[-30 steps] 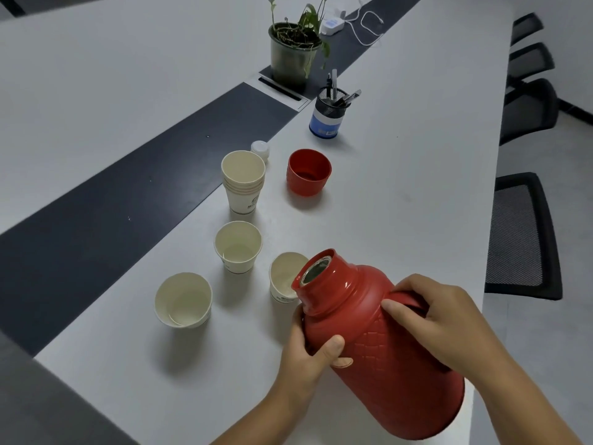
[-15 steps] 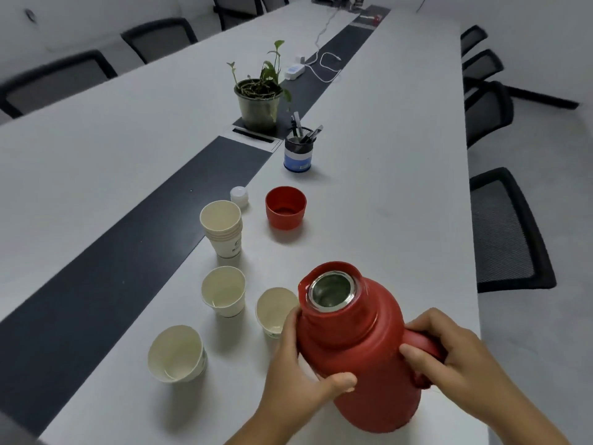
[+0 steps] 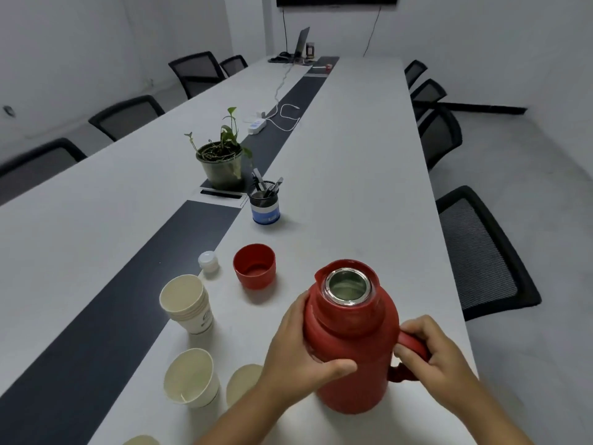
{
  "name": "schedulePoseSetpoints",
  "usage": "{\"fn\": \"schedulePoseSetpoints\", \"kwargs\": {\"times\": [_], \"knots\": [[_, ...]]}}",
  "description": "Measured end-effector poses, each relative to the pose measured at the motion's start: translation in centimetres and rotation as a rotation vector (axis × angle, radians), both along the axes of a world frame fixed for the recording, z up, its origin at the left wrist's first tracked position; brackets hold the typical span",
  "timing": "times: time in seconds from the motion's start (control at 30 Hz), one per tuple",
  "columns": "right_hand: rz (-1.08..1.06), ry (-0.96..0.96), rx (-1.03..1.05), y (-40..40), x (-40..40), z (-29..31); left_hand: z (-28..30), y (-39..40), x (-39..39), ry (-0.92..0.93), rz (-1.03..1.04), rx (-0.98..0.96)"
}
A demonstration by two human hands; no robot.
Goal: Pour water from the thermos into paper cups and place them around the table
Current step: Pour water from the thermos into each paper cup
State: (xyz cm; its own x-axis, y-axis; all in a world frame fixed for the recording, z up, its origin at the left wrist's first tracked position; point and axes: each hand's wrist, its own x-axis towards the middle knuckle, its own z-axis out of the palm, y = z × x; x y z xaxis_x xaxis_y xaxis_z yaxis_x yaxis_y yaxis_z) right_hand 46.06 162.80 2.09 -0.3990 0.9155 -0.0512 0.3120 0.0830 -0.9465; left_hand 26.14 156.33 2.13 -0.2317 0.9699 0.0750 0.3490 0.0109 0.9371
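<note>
The red thermos stands upright on the white table, its steel mouth uncovered. My left hand wraps its body from the left. My right hand grips its handle on the right. Left of it stand a paper cup and a second cup partly hidden behind my left wrist. A third cup's rim shows at the bottom edge. A stack of paper cups sits farther back. The red lid cup and a small white stopper lie beyond.
A blue pen holder and a potted plant stand along the dark centre strip. A power strip with a white cable lies farther on. Black chairs line the right side, with more along the left.
The thermos went from tilted over the cups to upright on the table. Both hands kept their hold. My view lifted, showing more of the room and fewer cups.
</note>
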Motion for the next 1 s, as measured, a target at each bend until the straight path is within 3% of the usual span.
{"fn": "schedulePoseSetpoints", "kwargs": {"times": [0.37,0.7,0.83,0.9,1.0], "knots": [[-0.006,0.003,0.078,8.1,-5.0,-2.9,-1.4,8.5,-5.0,0.083,-0.034,-0.075],[-0.053,-0.003,0.094,8.9,-5.3,-4.3,-1.9,10.0,-4.7,0.148,-0.088,-0.066],[-0.147,-0.202,0.328,7.0,-5.6,-3.5,-0.8,7.1,-6.1,0.256,-0.118,-0.063],[-0.224,-0.209,0.461,5.3,-5.9,-3.1,-0.1,4.4,-7.8,0.347,0.008,-0.009],[-0.293,-0.14,0.605,2.5,-7.4,-2.5,1.0,-0.2,-11.3,0.326,0.207,0.204]]}}
